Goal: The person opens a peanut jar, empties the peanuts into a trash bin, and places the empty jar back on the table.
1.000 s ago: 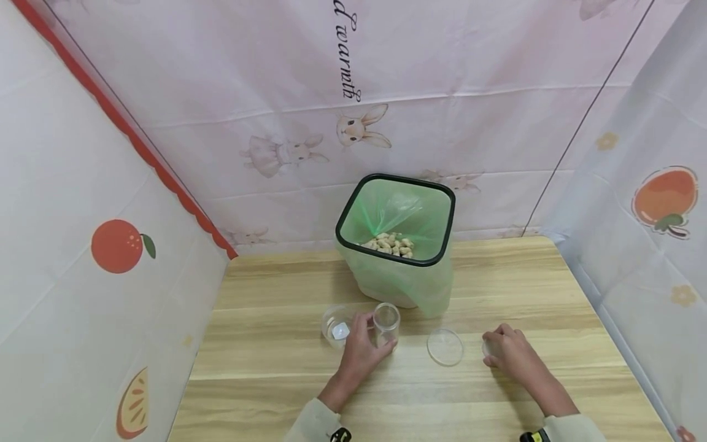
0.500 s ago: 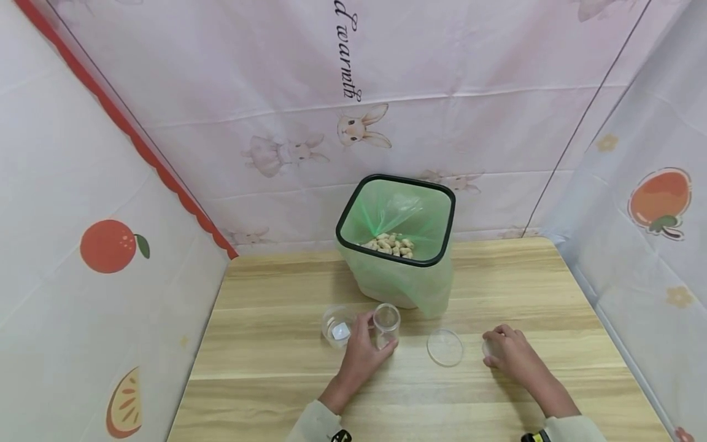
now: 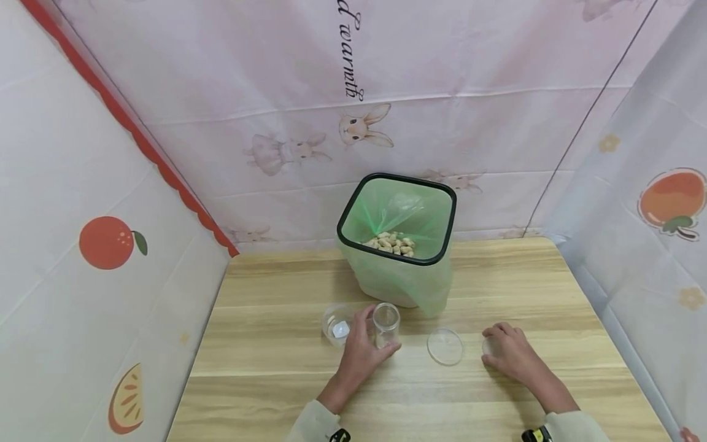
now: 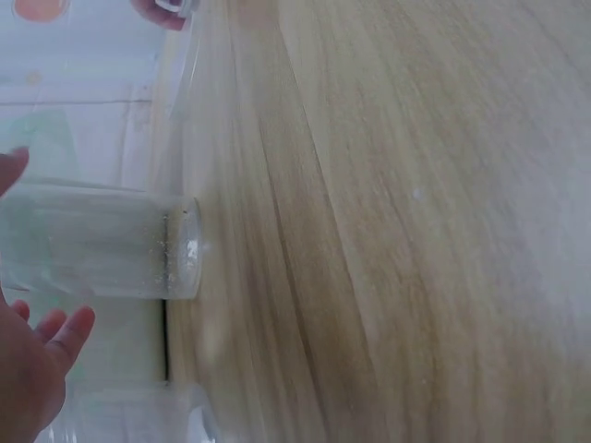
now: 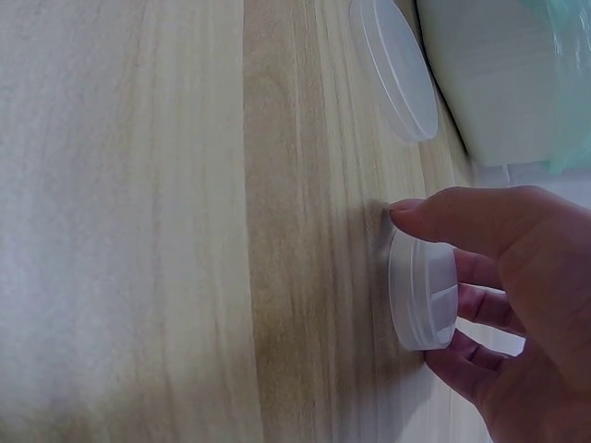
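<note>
A clear empty-looking jar [image 3: 386,325] stands upright on the table, small crumbs near its base in the left wrist view. My left hand [image 3: 361,350] is spread around it, with gaps between jar and fingers [image 4: 72,340]. At the right, my right hand [image 3: 512,353] has thumb and fingers around the rim of a small translucent lid [image 5: 425,291] lying flat on the wood. Between the hands lies a larger clear round lid [image 3: 445,347]. Left of the jar is a clear round container [image 3: 337,325] with a small white square in it.
Behind the jar stands a bin [image 3: 397,279] with a black rim and a green bag liner, holding peanuts [image 3: 391,244] in their shells. Printed curtains [image 3: 265,80] enclose the wooden table [image 3: 431,405] at the back and both sides.
Both hands have loosened a little: the left thumb has moved off the jar, and the right thumb and fingers are slightly wider around the small lid. The jar and lids have stayed put.
</note>
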